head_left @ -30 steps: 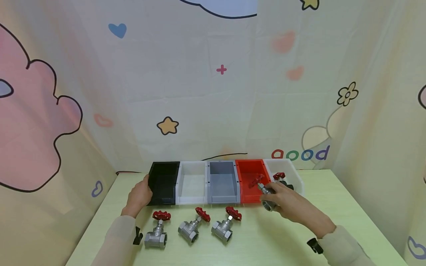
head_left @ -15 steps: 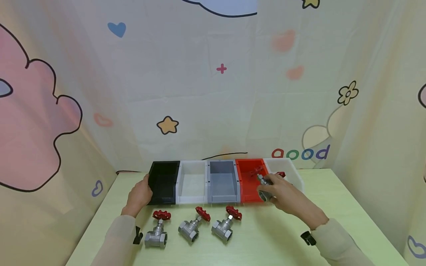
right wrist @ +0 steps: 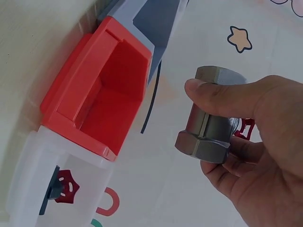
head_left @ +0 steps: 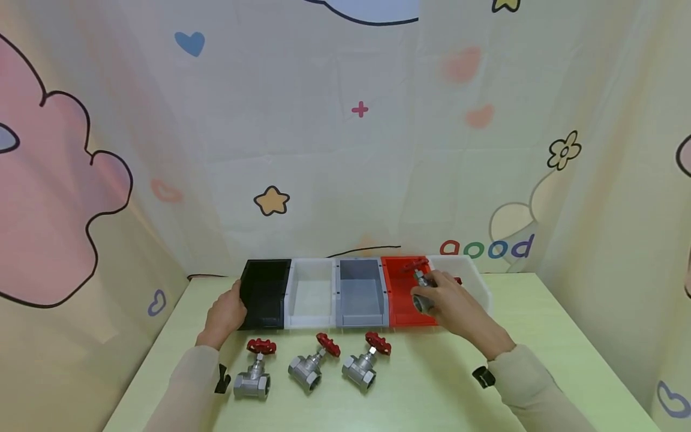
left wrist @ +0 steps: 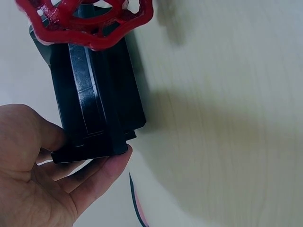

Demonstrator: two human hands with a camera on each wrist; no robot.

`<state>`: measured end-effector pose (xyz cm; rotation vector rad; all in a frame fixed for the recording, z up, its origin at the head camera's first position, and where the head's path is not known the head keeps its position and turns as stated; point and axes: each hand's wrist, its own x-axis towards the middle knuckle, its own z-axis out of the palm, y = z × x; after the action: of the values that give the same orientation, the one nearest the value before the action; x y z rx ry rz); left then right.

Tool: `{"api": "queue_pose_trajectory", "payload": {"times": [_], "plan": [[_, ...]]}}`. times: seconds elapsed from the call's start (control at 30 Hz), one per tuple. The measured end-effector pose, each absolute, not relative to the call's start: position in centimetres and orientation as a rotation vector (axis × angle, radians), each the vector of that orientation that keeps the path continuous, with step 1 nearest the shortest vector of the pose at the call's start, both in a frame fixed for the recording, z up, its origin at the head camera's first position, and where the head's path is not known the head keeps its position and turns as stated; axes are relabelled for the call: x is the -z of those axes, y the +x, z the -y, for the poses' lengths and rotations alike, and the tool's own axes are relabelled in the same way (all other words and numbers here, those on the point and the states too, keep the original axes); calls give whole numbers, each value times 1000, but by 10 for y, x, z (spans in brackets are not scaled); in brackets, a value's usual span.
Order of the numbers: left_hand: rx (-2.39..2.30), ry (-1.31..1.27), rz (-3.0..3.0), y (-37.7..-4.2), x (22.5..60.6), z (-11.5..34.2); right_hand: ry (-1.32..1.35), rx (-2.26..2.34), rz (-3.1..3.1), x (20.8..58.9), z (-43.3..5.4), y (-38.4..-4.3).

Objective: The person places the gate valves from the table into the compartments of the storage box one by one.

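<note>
My left hand (head_left: 224, 315) grips the outer side of the black bin (head_left: 263, 321) at the left end of the row. In the left wrist view its thumb and fingers pinch the end of that bin (left wrist: 94, 109). My right hand (head_left: 459, 306) holds a metal gate valve (right wrist: 206, 125) by its body, thumb on one side and fingers on the other. The valve's red handwheel (head_left: 415, 264) points away from me, over the red bin (head_left: 396, 315). In the right wrist view the red bin (right wrist: 120, 90) has nothing inside.
A white bin (head_left: 312, 321) and a grey bin (head_left: 363, 320) stand between black and red. The right-end white bin (head_left: 480, 288) contains a red-wheeled valve (right wrist: 66, 187). Three valves lie in front: left (head_left: 252, 384), middle (head_left: 306, 372), right (head_left: 359, 372). Behind hangs a printed curtain (head_left: 324, 150).
My right hand has carried the valve left and away from me, from the red bin's right front corner to over that bin. My left hand stays on the black bin.
</note>
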<state>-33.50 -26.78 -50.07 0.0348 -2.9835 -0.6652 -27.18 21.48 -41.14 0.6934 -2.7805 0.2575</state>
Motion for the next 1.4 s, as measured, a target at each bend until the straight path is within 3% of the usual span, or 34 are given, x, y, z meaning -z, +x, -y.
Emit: {"api": "queue_pose_trajectory", "payload": {"times": [1.4], "plan": [[680,46,2978,-334,499,266,414,-439,2900,450,-193,-324]]}}
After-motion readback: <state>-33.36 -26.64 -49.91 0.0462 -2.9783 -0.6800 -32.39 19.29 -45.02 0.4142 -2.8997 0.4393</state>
